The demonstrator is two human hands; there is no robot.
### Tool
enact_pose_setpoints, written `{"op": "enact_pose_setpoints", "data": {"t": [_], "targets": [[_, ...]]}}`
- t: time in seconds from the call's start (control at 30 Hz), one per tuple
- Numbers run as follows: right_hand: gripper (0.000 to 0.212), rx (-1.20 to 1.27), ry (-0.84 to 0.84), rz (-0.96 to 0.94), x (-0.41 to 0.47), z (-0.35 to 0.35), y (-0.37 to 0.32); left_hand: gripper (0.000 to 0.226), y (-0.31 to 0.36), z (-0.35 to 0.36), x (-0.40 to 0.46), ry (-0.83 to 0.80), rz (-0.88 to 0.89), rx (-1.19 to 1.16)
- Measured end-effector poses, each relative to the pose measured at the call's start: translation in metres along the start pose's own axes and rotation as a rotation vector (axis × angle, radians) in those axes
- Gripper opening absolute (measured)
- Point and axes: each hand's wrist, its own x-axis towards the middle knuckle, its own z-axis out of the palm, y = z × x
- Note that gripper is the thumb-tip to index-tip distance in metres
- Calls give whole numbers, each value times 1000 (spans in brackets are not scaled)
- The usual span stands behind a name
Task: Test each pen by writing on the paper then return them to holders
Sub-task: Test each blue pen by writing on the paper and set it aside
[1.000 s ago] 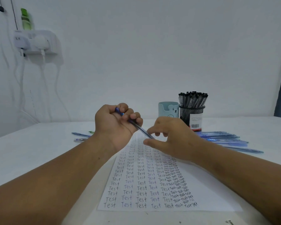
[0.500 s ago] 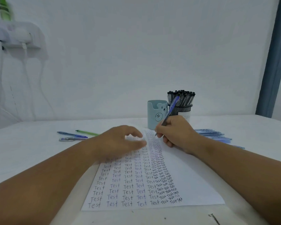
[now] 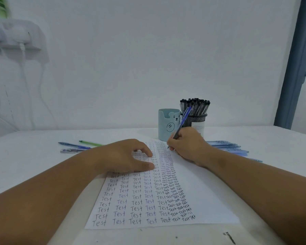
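Blue pen [image 3: 181, 123] slanted at frame centre, pinched by right hand [image 3: 187, 145], tip on paper [image 3: 201, 191] filled with "Test" columns. Left hand [image 3: 125, 156] lies relaxed on paper. Behind: bear holder [image 3: 168, 124], mesh holder [image 3: 197, 121] packed with black pens; loose pens [image 3: 224, 145] right.

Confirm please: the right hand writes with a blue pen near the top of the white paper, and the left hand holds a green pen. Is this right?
One part is wrong. In the head view the left hand holds nothing; it rests on the white paper. The thin green pen lies on the table. The right hand does write with the blue pen.
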Motion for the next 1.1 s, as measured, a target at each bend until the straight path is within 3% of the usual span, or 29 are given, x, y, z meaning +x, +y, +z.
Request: {"op": "enact_pose_setpoints", "data": {"t": [1.1], "targets": [[10,-67,-13,-13,0,1,0,41,-3,1,0,-21,4,-27]]}}
